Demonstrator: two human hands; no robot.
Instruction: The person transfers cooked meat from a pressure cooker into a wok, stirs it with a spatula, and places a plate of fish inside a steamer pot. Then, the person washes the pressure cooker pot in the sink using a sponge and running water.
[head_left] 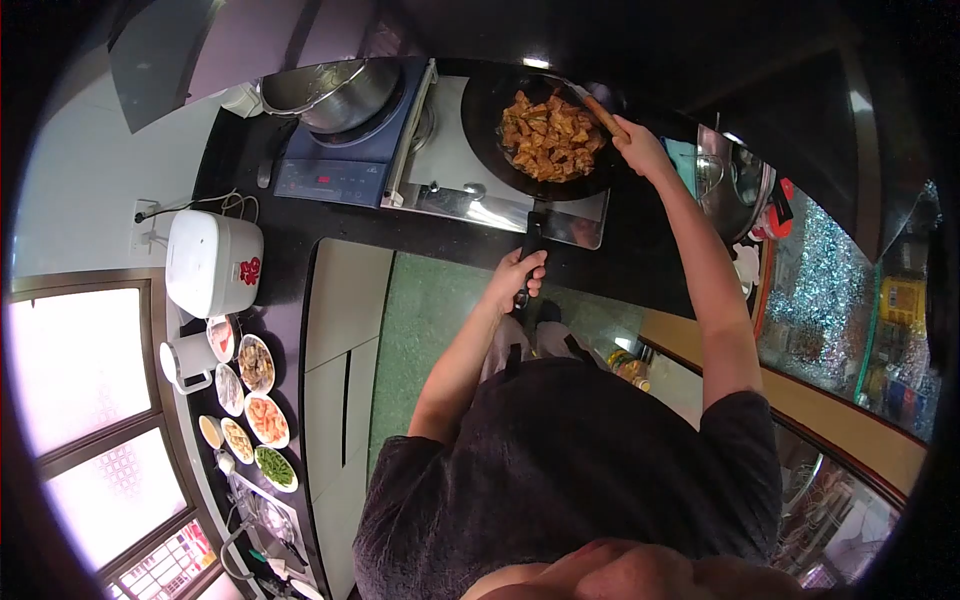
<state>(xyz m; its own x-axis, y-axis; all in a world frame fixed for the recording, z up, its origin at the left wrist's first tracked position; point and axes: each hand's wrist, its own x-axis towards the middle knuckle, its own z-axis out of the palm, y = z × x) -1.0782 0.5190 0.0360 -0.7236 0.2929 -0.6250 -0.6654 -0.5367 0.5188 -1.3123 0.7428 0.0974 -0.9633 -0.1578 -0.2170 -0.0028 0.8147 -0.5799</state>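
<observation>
A dark wok (484, 135) rests on the steel gas stove (438, 140), with browned chunks of food (550, 138) spread inside it. My left hand (519, 277) is closed round the wok's black handle (533, 235), which points toward my body. Up at the wok's right side, my right hand (640, 147) grips the wooden handle of a spatula (600, 113). The spatula's far end reaches over the wok's upper edge; its tip is hard to make out.
Left of the stove, a steel pot (345, 97) stands on a blue induction cooker (330, 180). A white rice cooker (213, 262) and several plates of ingredients (267, 420) line the left counter (285, 300). Metal pots (735, 185) stand at the right.
</observation>
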